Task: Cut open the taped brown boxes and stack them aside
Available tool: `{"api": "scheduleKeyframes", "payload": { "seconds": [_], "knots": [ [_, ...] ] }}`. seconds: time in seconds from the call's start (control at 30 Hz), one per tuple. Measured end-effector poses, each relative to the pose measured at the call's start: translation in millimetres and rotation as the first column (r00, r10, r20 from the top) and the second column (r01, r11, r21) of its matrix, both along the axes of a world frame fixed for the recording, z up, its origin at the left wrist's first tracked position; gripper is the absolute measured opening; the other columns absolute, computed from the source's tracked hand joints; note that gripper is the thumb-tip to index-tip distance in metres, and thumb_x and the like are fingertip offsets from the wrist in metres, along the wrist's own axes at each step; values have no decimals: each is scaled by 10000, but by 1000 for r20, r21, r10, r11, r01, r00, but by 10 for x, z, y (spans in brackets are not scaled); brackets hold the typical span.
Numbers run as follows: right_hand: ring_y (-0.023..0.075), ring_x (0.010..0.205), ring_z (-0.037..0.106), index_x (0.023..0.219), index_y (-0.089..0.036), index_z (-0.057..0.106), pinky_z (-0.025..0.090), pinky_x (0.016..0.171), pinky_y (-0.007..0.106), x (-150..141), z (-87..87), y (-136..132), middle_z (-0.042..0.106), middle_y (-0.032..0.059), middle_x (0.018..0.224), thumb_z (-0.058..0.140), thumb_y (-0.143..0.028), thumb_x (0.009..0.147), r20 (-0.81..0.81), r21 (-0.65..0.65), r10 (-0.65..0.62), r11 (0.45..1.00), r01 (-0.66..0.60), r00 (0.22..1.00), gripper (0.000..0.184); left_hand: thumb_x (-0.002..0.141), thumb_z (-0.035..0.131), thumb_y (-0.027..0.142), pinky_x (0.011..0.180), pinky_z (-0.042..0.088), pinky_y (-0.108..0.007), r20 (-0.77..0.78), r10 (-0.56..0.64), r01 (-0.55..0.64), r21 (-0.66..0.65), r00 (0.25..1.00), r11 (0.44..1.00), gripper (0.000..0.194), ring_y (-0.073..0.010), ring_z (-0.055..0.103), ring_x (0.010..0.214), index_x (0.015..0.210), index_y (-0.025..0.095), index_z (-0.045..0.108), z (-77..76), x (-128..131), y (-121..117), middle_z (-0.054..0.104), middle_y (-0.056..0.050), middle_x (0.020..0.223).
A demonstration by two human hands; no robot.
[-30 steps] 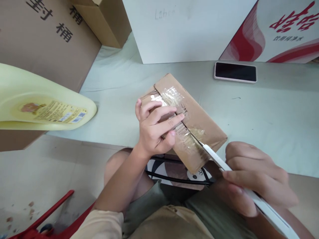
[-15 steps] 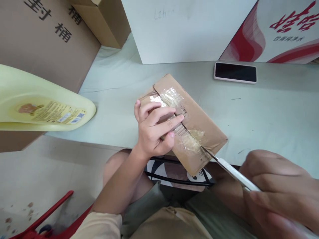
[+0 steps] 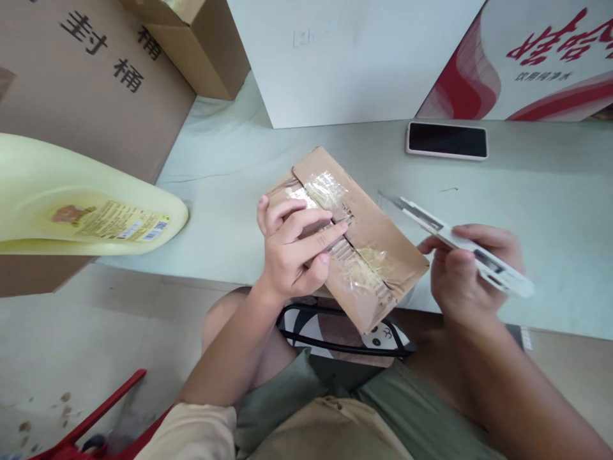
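A small cardboard box (image 3: 383, 236) lies tilted at the table's near edge, with clear tape over its slit seam. My left hand (image 3: 297, 249) is on its left part, fingers spread across the taped top and thumb bent at the near side, gripping the box. To the right of the box, my right hand (image 3: 472, 265) holds a white utility knife (image 3: 460, 243) between thumb and fingers. The knife's blade points up and left, apart from the box and above the table. Part of the box's underside is hidden.
A black phone (image 3: 447, 140) lies at the back right, before a white box (image 3: 354, 57) and a red-and-white carton (image 3: 536, 83). At left are a yellow bottle (image 3: 110, 211) and a large brown carton (image 3: 96, 115). A red stool (image 3: 105, 409) stands below left.
My right hand has lifted the utility knife off the box's lower-right seam and moved it up, to the right of the box. My left hand keeps its hold on the box.
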State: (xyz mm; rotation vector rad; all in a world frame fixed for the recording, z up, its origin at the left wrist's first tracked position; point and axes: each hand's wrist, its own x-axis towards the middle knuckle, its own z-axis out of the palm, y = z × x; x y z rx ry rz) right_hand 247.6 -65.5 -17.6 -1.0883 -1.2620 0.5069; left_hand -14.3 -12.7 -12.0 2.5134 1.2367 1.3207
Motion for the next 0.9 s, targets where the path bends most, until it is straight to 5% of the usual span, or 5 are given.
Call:
{"api": "scheduleKeyframes", "payload": {
  "seconds": [0.1,0.23,0.5,0.67,0.9],
  "knots": [
    [189,682,754,1139,-317,656,591,634,347,-183,-109,76,787,20,957,686,-492,990,-86,31,-47,998,50,995,232,1025,308,498,1268,205,-634,20,-33,31,61,999,998,516,-289,589,1154,1139,438,807,-16,-38,16,777,-28,1012],
    [215,912,802,1097,-290,619,613,733,342,-217,-147,70,809,48,1061,701,-452,987,-134,-197,77,975,-102,988,212,1024,310,474,1267,203,-600,25,-42,39,106,999,994,512,-281,589,1146,1167,434,800,-27,-100,13,773,-29,993],
    [269,1301,685,1136,-329,557,500,1149,523,-252,-81,-12,764,56,1266,737,-630,897,-274,-524,170,799,-295,947,424,1039,260,494,1258,212,-570,-1,-29,29,91,1000,995,579,-294,558,1161,1146,404,823,-105,-379,-138,759,-56,1003],
    [302,1441,576,1170,-344,502,411,1234,578,-344,-121,16,657,65,1475,750,-720,829,-415,-557,289,669,-492,863,565,1045,327,433,1266,221,-517,86,-67,51,184,994,982,494,-274,564,1194,1305,408,746,-155,-392,-172,753,-35,1094],
    [290,1382,629,1142,-376,479,472,1194,560,-264,-164,87,709,2,1378,742,-589,854,-481,-267,186,900,-346,857,444,1057,400,468,1286,256,-505,182,-165,148,105,969,983,473,-271,476,1450,1499,406,558,-388,-360,-56,552,-33,1540]
  ]
}}
